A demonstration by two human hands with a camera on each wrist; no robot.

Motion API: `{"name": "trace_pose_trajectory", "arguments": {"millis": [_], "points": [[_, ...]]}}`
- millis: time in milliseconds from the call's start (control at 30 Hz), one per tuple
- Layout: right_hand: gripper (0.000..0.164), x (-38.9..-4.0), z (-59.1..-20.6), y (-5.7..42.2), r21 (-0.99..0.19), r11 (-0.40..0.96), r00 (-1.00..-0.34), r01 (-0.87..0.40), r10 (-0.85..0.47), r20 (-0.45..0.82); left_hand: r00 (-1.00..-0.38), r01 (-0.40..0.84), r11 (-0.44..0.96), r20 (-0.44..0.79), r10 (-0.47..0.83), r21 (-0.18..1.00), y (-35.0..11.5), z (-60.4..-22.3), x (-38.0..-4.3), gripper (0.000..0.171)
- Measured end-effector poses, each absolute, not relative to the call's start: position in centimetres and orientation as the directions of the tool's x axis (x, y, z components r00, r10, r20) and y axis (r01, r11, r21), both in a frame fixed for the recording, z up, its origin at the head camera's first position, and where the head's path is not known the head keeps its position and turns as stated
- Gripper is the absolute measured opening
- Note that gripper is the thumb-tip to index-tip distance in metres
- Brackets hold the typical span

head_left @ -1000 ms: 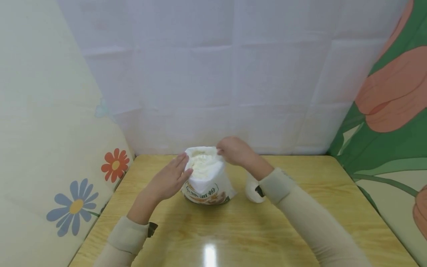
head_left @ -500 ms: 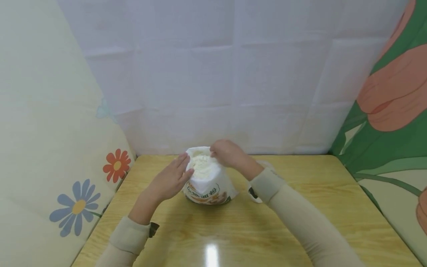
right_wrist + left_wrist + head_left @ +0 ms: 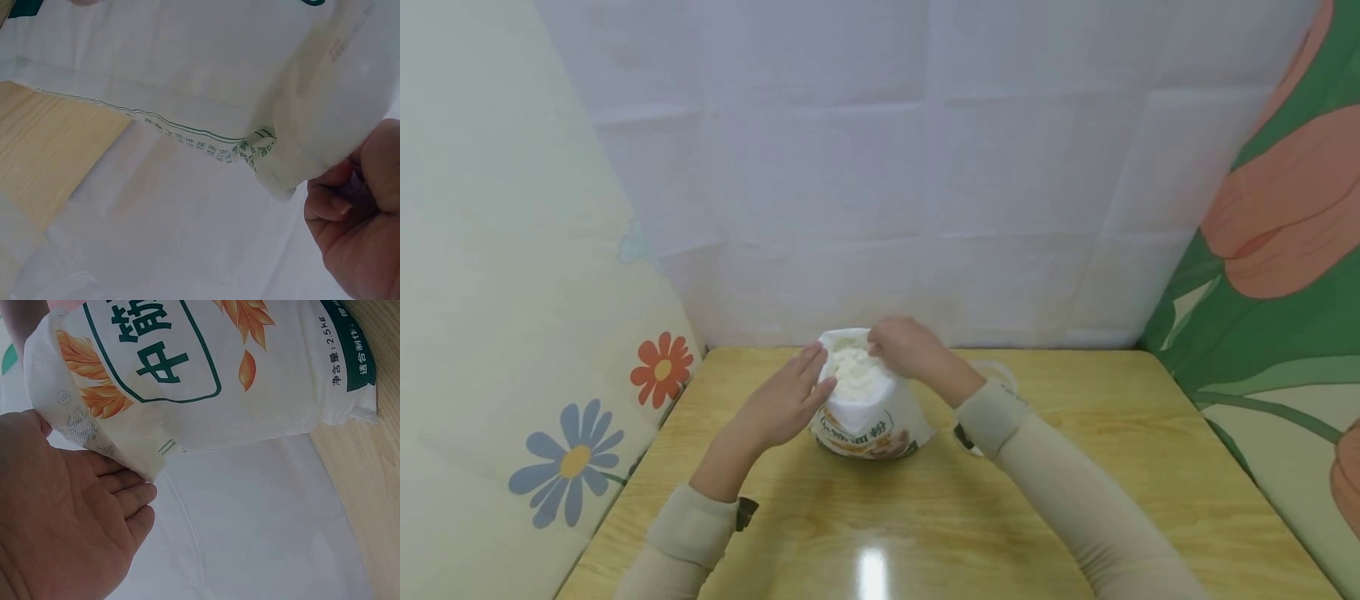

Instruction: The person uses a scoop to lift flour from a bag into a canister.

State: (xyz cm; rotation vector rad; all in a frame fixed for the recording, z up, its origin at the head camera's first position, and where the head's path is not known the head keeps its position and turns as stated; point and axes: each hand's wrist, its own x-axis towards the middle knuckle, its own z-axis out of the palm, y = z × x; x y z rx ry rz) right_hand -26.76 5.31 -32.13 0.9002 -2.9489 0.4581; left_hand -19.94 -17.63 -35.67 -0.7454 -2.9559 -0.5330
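Note:
A white flour bag with green lettering stands upright at the back middle of the table, its mouth gaping and white flour showing inside. Against the left of its rim lies my left hand, fingers nearly straight and thumb spread along the near side. In the left wrist view, the bag's folded-down rim rests along those fingers. My right hand pinches the rim at the far right with curled fingers. Seen from the right wrist, the bag's corner bunches beside the right hand.
A translucent whitish container stands right of the bag, mostly hidden by my right sleeve. Behind the wood-grain table hangs a white cloth. Flower-patterned panels flank both sides.
My right hand has moved left and slightly down, drawing the right side of the bag's rim inward. The left hand has stayed in place.

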Motion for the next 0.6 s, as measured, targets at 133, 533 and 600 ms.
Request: {"name": "trace_pose_trajectory", "arguments": {"millis": [133, 533, 600], "points": [[0.023, -26.7, -32.2, 5.4, -0.278, 0.786, -0.832, -0.551, -0.542, 0.116, -0.884, 0.466, 0.826, 0.122, 0.452, 0.317, -17.6, -35.7, -19.9, 0.069], [0.026, -26.7, -32.8, 6.2, -0.321, 0.794, -0.854, -0.516, -0.506, 0.120, -0.880, 0.473, 0.823, 0.121, 0.459, 0.315, -17.5, -35.7, -19.8, 0.068], [0.027, -26.8, -33.0, 6.4, -0.337, 0.791, -0.857, -0.511, -0.498, 0.132, -0.880, 0.474, 0.824, 0.125, 0.459, 0.311, -17.5, -35.7, -19.8, 0.068]]}}
